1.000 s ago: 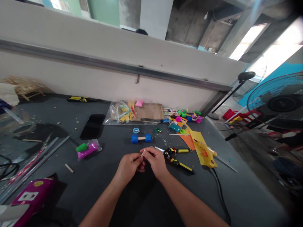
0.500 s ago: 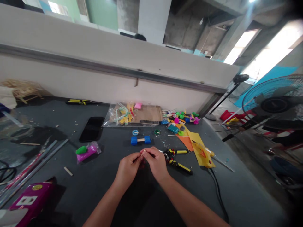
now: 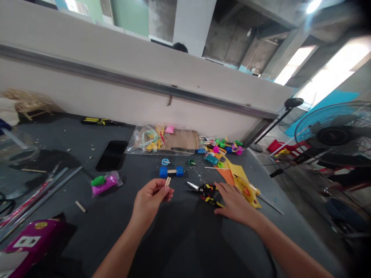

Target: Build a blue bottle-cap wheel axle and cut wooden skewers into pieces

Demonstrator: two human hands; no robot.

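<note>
Between the thumb and fingers of my left hand are short pale wooden sticks, seemingly two, their ends pointing up. My right hand lies over the handles of the black-and-yellow snips, its fingers stretched and apart; whether it bears on them I cannot tell. The snips' silver blades are spread and point left, toward my left hand. Just beyond the left hand sits a piece with two blue ends joined by a wooden stick. Behind it lie a light-blue ring and a dark green ring.
A yellow glue gun rests on yellow and orange sheets at right. Left of my hands are a phone, a purple-and-green packet, long rods and a magenta device. A clear bag lies at the back.
My hands have parted. The right hand has let go and moved right to the snips' handles; the left keeps the sticks, which now show plainly.
</note>
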